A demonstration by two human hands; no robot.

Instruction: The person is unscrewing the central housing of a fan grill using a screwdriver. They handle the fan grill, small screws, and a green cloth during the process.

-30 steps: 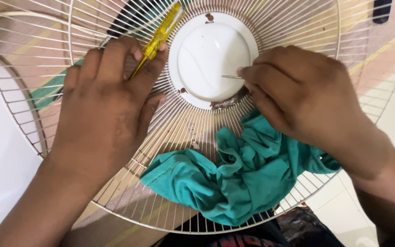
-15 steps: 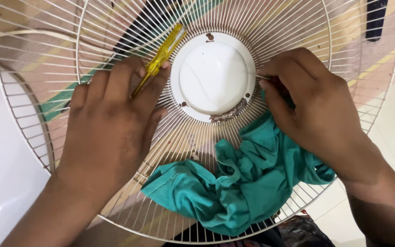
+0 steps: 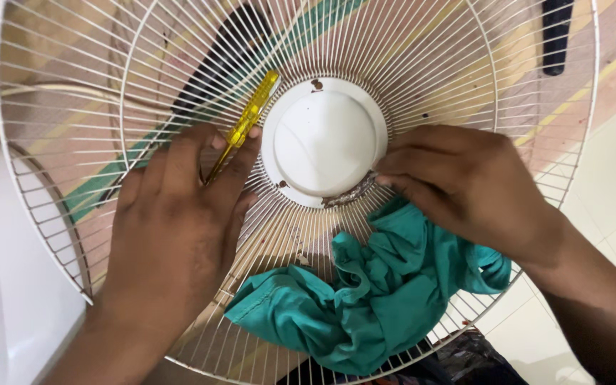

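Observation:
A white wire fan guard [image 3: 465, 64] fills the view, with a round white centre cap [image 3: 322, 139]. My left hand [image 3: 180, 235] lies flat on the wires left of the cap and grips a yellow see-through screwdriver [image 3: 247, 121] between its fingers, the tool pointing up to the right. My right hand [image 3: 465, 185] rests on the wires at the cap's right edge, its fingertips pinched together against the dirty rim. I cannot tell whether it holds anything small. A crumpled teal cloth [image 3: 365, 299] lies on the guard just below and partly under my right hand.
Beneath the guard lies a striped mat with tan, pink and green bands [image 3: 94, 192]. A dark object [image 3: 557, 36] lies at the top right. A white surface [image 3: 8, 285] is at the left, pale floor tiles [image 3: 607, 214] at the right.
The view has shifted, so the guard sits lower in the picture. My right hand's fingertips moved down from the cap's right side to its lower right rim. My left hand still holds the screwdriver.

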